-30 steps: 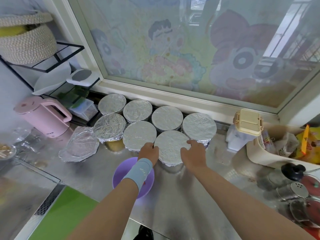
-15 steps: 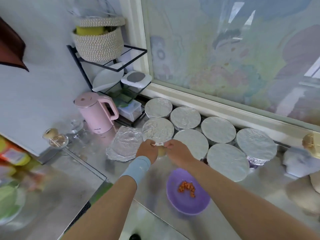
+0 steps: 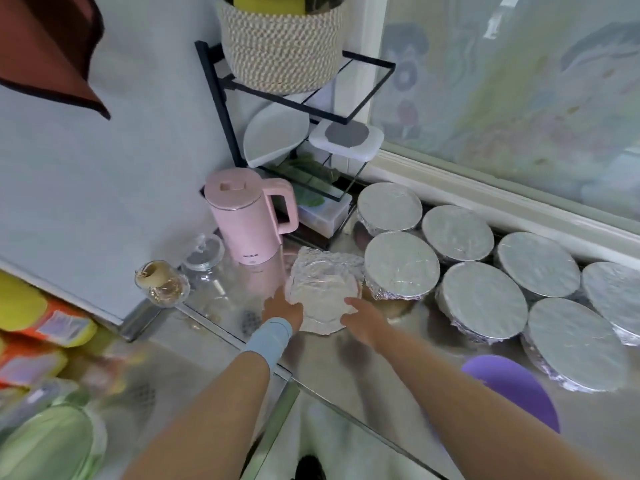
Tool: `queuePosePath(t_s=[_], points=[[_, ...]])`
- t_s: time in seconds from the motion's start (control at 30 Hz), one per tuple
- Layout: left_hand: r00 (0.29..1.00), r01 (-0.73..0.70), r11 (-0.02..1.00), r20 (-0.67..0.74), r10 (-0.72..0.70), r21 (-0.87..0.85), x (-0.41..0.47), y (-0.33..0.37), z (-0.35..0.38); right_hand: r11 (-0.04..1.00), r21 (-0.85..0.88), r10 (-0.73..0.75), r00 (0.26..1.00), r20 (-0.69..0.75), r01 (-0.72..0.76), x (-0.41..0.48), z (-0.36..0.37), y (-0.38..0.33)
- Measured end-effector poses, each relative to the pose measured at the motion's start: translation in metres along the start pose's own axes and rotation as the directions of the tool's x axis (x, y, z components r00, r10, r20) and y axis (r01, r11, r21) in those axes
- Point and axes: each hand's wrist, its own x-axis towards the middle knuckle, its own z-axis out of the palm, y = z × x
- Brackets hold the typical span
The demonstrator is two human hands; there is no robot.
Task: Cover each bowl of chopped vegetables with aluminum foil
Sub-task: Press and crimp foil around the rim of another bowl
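Note:
A loose, crumpled sheet of aluminum foil lies on the steel counter beside the pink kettle. My left hand, with a blue wristband, is at the sheet's near left edge, its fingertips hidden there. My right hand reaches the near right edge with fingers extended and touching the foil. Several foil-covered bowls stand in two rows to the right, the closest one against the sheet. An uncovered purple bowl sits at the near right, partly behind my right forearm, its contents hidden.
A pink kettle stands just behind the foil sheet. A black rack carries a woven basket and containers. A glass jar and a glass lid sit left of the kettle. Bright packages lie lower left.
Both hands left the rim of a foil-covered bowl and moved left to the loose crumpled sheet. The view swung further left, so the purple bowl now sits at the right.

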Motion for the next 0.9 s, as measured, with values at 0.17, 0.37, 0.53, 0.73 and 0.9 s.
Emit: queuePosePath(t_s=[0.17, 0.37, 0.53, 0.73, 0.9], points=[[0.995, 0.1, 0.957, 0.01, -0.102, -0.273, 0.015, -0.012, -0.008, 0.996, 0.058, 0.075, 0.995, -0.063, -0.071, 0.03, 0.024, 0.018], [0.997, 0.079, 0.912, 0.055, -0.062, -0.403, 0.004, -0.011, -0.027, 0.998, 0.022, 0.056, 0.998, -0.023, -0.056, -0.008, 0.021, -0.007], [0.999, -0.034, 0.936, 0.011, 0.041, -0.349, -0.026, -0.006, -0.065, 0.991, -0.117, -0.069, 0.994, -0.087, 0.059, -0.029, 0.008, -0.008], [0.985, -0.114, 0.956, 0.097, 0.145, -0.27, -0.077, 0.021, -0.078, 0.956, 0.027, -0.267, 0.904, -0.334, 0.293, -0.08, -0.049, -0.018], [0.96, -0.223, 0.936, 0.105, 0.259, -0.272, -0.125, 0.052, -0.046, 0.93, 0.226, -0.224, 0.935, -0.274, 0.289, -0.115, -0.113, 0.015]])
